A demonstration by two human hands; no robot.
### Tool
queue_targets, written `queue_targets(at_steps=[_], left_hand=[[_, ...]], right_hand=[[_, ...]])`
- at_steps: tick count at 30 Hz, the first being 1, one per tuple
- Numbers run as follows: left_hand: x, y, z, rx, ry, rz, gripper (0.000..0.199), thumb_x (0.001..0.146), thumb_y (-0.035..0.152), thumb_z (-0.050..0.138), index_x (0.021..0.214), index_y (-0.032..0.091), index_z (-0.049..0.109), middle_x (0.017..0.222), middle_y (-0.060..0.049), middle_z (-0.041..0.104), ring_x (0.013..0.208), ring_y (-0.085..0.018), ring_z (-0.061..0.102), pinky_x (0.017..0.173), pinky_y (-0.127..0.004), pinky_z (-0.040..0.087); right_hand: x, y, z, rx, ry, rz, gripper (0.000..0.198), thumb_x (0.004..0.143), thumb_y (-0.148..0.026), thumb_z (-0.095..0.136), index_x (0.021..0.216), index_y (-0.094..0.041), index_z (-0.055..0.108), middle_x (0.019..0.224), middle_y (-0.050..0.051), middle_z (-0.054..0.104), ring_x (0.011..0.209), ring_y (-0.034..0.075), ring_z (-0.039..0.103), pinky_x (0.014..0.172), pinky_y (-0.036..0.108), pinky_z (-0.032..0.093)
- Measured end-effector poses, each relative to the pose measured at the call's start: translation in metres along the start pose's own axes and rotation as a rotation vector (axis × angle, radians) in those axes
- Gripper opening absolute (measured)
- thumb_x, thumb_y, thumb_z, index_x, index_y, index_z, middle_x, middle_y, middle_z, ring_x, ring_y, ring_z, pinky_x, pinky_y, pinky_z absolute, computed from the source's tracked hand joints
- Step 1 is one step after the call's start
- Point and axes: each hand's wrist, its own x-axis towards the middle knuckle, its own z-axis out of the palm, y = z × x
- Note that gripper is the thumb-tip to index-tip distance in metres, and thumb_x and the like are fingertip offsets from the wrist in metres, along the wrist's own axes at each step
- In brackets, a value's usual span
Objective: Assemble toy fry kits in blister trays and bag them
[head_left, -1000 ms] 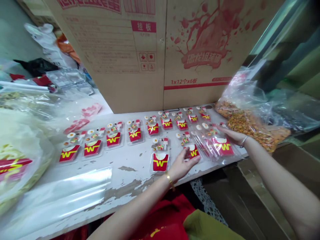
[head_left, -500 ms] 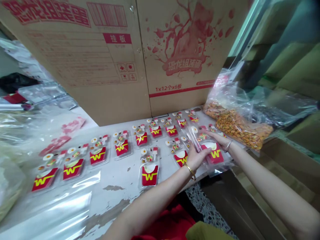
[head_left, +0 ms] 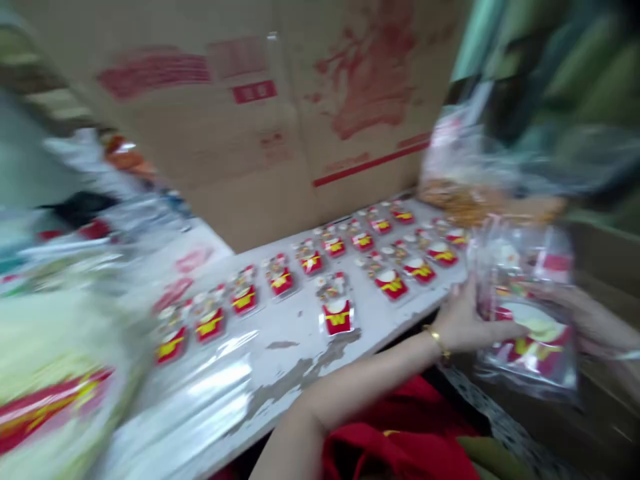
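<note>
At the right, off the table's front edge, I hold clear plastic packs (head_left: 537, 333) with red fries-box shapes and a yellow W; they look stacked, blurred by motion. My left hand (head_left: 467, 320), a gold bracelet on its wrist, grips their left side, its thumb lying across the front. Against the right side and back is my right hand (head_left: 583, 310), smeared and partly covered by the plastic. Several like packs stand in rows on the white table, among them a single pack (head_left: 337, 317) nearer the front and another pack (head_left: 391, 283) close to my left hand.
A large cardboard box (head_left: 240, 193) walls off the table's back. Clear plastic sleeves (head_left: 200, 400) lie at the front left, beside a big bag (head_left: 55, 353) of pale and red pieces. A bag of orange bits (head_left: 455, 200) sits at the back right.
Both hands have moved right with the packs, lifting them from above the table to beyond its front edge. The view has swung and blurred.
</note>
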Motion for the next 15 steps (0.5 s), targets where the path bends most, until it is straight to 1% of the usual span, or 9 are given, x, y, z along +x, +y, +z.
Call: queue_targets(at_steps=[2, 4, 6, 8, 10, 12, 13, 14, 15], left_hand=[[-0.003, 0.0, 0.009, -0.018, -0.074, 0.057, 0.114, 0.059, 0.056, 0.076, 0.149, 0.024, 0.014, 0.148, -0.013, 0.03, 0.133, -0.035, 0.033, 0.11, -0.05, 0.03], [0.002, -0.006, 0.02, -0.009, -0.126, 0.095, 0.105, 0.068, 0.057, 0.069, 0.149, 0.022, 0.014, 0.147, -0.013, 0.032, 0.134, -0.032, 0.032, 0.112, -0.049, 0.026], [0.011, -0.018, 0.03, 0.106, -0.173, 0.148, 0.093, 0.075, 0.056, 0.062, 0.148, 0.02, 0.017, 0.147, -0.014, 0.033, 0.136, -0.03, 0.03, 0.113, -0.049, 0.023], [0.021, -0.036, 0.032, 0.339, -0.219, 0.236, 0.087, 0.078, 0.054, 0.061, 0.147, 0.019, 0.022, 0.148, -0.015, 0.032, 0.138, -0.03, 0.026, 0.113, -0.05, 0.02], [0.029, -0.057, 0.024, 0.617, -0.255, 0.312, 0.084, 0.078, 0.049, 0.063, 0.147, 0.021, 0.024, 0.149, -0.014, 0.03, 0.14, -0.032, 0.019, 0.113, -0.055, 0.018], [0.035, -0.079, 0.009, 0.859, -0.269, 0.384, 0.085, 0.078, 0.042, 0.064, 0.148, 0.024, 0.02, 0.152, -0.012, 0.025, 0.141, -0.033, 0.017, 0.111, -0.056, 0.022], [0.038, -0.089, 0.001, 0.955, -0.278, 0.419, 0.087, 0.075, 0.04, 0.067, 0.148, 0.025, 0.02, 0.151, -0.011, 0.025, 0.14, -0.034, 0.019, 0.11, -0.056, 0.025], [0.042, -0.099, -0.007, 1.032, -0.293, 0.456, 0.086, 0.074, 0.039, 0.068, 0.147, 0.027, 0.024, 0.15, -0.01, 0.03, 0.138, -0.035, 0.026, 0.108, -0.055, 0.03], [0.047, -0.108, -0.012, 1.093, -0.309, 0.492, 0.078, 0.076, 0.035, 0.066, 0.145, 0.031, 0.029, 0.146, -0.008, 0.037, 0.133, -0.034, 0.035, 0.105, -0.052, 0.037]], right_hand=[[-0.028, 0.008, -0.004, 0.089, 0.063, -0.086, 0.048, 0.05, -0.027, 0.083, 0.095, -0.025, 0.068, 0.094, 0.008, 0.073, 0.081, 0.032, 0.069, 0.068, 0.04, 0.062], [-0.041, 0.013, -0.024, 0.157, 0.18, -0.17, 0.053, 0.054, -0.026, 0.082, 0.104, -0.023, 0.063, 0.094, 0.006, 0.073, 0.085, 0.031, 0.069, 0.076, 0.041, 0.06], [-0.043, 0.017, -0.062, 0.197, 0.323, -0.247, 0.058, 0.058, -0.028, 0.08, 0.112, -0.026, 0.059, 0.098, 0.004, 0.072, 0.089, 0.03, 0.068, 0.082, 0.043, 0.058], [-0.033, 0.018, -0.109, 0.202, 0.442, -0.346, 0.064, 0.061, -0.03, 0.079, 0.12, -0.032, 0.054, 0.105, 0.002, 0.069, 0.094, 0.029, 0.067, 0.088, 0.045, 0.055], [-0.008, 0.014, -0.155, 0.179, 0.54, -0.467, 0.07, 0.061, -0.03, 0.08, 0.123, -0.035, 0.05, 0.111, 0.001, 0.067, 0.099, 0.029, 0.065, 0.093, 0.048, 0.051], [0.031, 0.005, -0.194, 0.152, 0.621, -0.584, 0.077, 0.058, -0.031, 0.083, 0.126, -0.033, 0.047, 0.116, 0.003, 0.064, 0.104, 0.03, 0.062, 0.095, 0.05, 0.048], [0.054, -0.002, -0.21, 0.141, 0.649, -0.633, 0.081, 0.057, -0.032, 0.083, 0.128, -0.032, 0.045, 0.118, 0.004, 0.062, 0.105, 0.031, 0.061, 0.095, 0.05, 0.048], [0.081, -0.008, -0.224, 0.135, 0.664, -0.671, 0.084, 0.056, -0.032, 0.083, 0.13, -0.03, 0.042, 0.121, 0.006, 0.061, 0.107, 0.032, 0.06, 0.095, 0.05, 0.048], [0.108, -0.015, -0.236, 0.132, 0.669, -0.697, 0.088, 0.056, -0.033, 0.083, 0.132, -0.028, 0.04, 0.123, 0.008, 0.059, 0.108, 0.032, 0.059, 0.095, 0.049, 0.047]])
